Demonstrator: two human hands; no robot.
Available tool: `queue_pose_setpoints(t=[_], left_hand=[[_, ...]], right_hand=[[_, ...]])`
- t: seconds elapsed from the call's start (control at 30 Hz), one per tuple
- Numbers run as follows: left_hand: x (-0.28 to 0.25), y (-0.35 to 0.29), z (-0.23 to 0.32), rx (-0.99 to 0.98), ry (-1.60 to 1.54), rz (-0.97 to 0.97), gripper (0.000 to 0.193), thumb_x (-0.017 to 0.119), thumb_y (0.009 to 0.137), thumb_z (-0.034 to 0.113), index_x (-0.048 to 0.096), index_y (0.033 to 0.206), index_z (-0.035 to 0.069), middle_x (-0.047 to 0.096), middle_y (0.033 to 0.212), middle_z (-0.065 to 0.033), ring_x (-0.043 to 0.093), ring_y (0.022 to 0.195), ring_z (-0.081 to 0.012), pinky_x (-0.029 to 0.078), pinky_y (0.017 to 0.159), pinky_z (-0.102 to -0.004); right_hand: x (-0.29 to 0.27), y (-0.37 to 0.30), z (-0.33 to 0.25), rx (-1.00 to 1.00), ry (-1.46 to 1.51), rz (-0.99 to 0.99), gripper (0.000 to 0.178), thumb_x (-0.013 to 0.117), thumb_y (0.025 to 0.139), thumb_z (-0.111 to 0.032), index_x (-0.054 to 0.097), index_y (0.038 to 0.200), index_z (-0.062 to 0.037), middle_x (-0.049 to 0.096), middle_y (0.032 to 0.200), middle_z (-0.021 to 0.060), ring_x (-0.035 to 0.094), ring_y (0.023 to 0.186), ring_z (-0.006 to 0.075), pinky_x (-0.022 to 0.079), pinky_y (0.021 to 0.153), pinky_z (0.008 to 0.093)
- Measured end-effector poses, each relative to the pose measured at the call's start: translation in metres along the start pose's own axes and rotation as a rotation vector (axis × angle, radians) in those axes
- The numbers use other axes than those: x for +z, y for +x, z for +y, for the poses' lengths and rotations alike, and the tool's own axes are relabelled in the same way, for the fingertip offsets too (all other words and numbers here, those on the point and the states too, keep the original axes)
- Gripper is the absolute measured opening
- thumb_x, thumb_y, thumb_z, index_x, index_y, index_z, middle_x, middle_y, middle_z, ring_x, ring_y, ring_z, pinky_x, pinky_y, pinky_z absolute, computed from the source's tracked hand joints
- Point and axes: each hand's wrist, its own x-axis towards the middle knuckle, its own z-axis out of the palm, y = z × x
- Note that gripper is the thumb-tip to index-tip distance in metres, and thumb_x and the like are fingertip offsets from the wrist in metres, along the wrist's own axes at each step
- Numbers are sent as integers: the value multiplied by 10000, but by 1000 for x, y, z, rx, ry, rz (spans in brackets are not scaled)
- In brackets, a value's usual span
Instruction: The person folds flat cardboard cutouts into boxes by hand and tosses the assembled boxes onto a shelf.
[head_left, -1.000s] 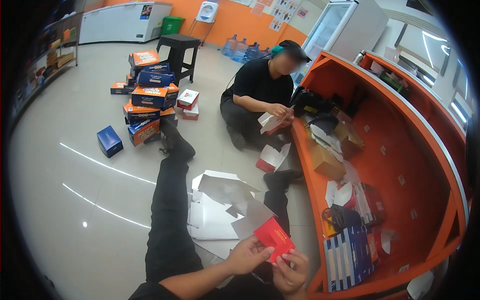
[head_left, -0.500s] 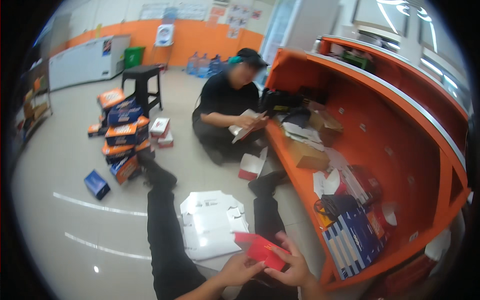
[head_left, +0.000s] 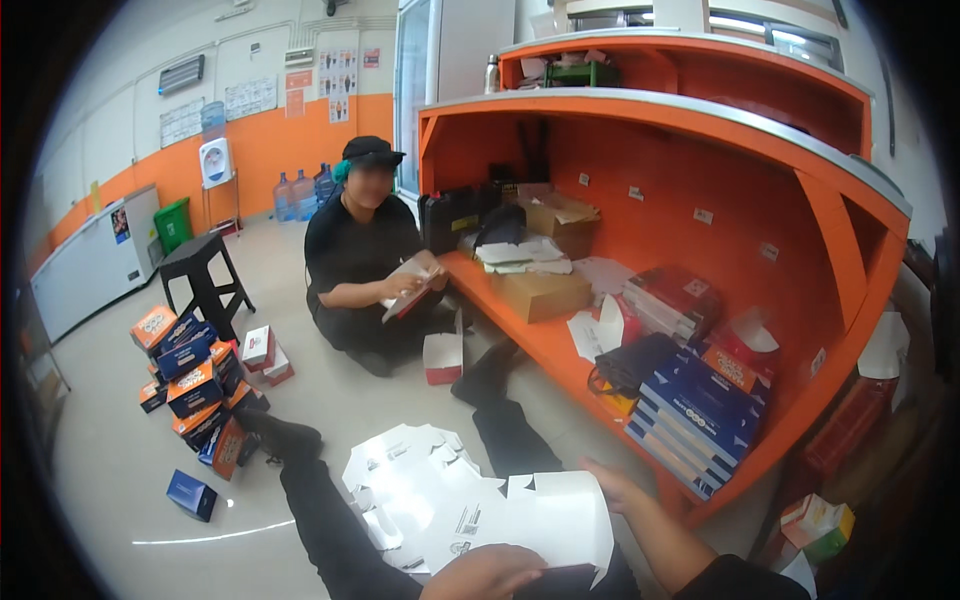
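Note:
I sit on the floor with legs stretched out. A partly folded carton [head_left: 545, 525], white on the face toward me, lies over my lap. My left hand [head_left: 490, 572] grips its near edge, fingers together. My right hand [head_left: 612, 488] is closed at its far right edge, the fingertips partly hidden behind the board. Flat white carton blanks [head_left: 395, 470] lie between my legs, partly overlapped by the carton. Opposite me, a person [head_left: 365, 240] in a black cap and shirt holds another carton [head_left: 408, 285] in both hands.
A small open box [head_left: 443, 358] stands near my right foot. Folded orange and blue boxes [head_left: 195, 385] are piled left, beside a black stool [head_left: 205, 268]; one blue box [head_left: 191, 495] lies apart. The orange shelf [head_left: 520, 318] along the right holds blue flat cartons [head_left: 690, 415] and a brown box [head_left: 540, 295].
The red carton in my hands is now turned, its white face toward me. My right hand has moved outward to its edge. The view has swung right, and the other person's head has lifted.

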Motion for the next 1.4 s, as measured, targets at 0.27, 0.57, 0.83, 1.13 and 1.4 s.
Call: queue_pose_setpoints(t=[0.27,0.57,0.83,1.13,1.4], left_hand=[[12,16,-37,-500,-185,252,316,611,1013,317,715,1112,36,743,907,-149,707,805,-245,550,773,-355],[28,16,-51,-421,-535,272,291,654,1012,301,650,1179,63,669,849,-6,582,701,-61,447,581,-215],[22,19,-40,-453,-777,212,216,647,1032,198,581,1137,22,643,1040,-45,589,899,-84,491,793,-235],[30,12,-48,-164,-675,282,175,599,1053,172,572,1137,21,624,1029,-25,564,901,-70,466,775,-225],[22,14,-38,-212,-528,220,174,599,1056,190,580,1126,32,613,989,0,535,841,-49,446,708,-218]], right_hand=[[52,-84,-17,-966,-903,-183,504,597,986,-501,726,1176,-53,746,1066,93,688,1066,253,390,1127,467],[76,-98,-18,-1064,-1187,62,300,837,811,-241,750,1032,-57,714,861,81,667,803,239,481,970,406],[80,-106,-25,-1091,-1161,-94,180,829,803,-155,785,969,-103,706,947,52,650,909,244,474,1032,451],[81,-106,-37,-1124,-1360,-294,194,753,882,-208,769,1061,-136,732,1078,26,664,989,202,452,1054,457],[78,-109,-23,-1114,-1295,-131,191,772,871,-221,788,1040,-132,748,958,-2,670,907,191,442,979,377]])
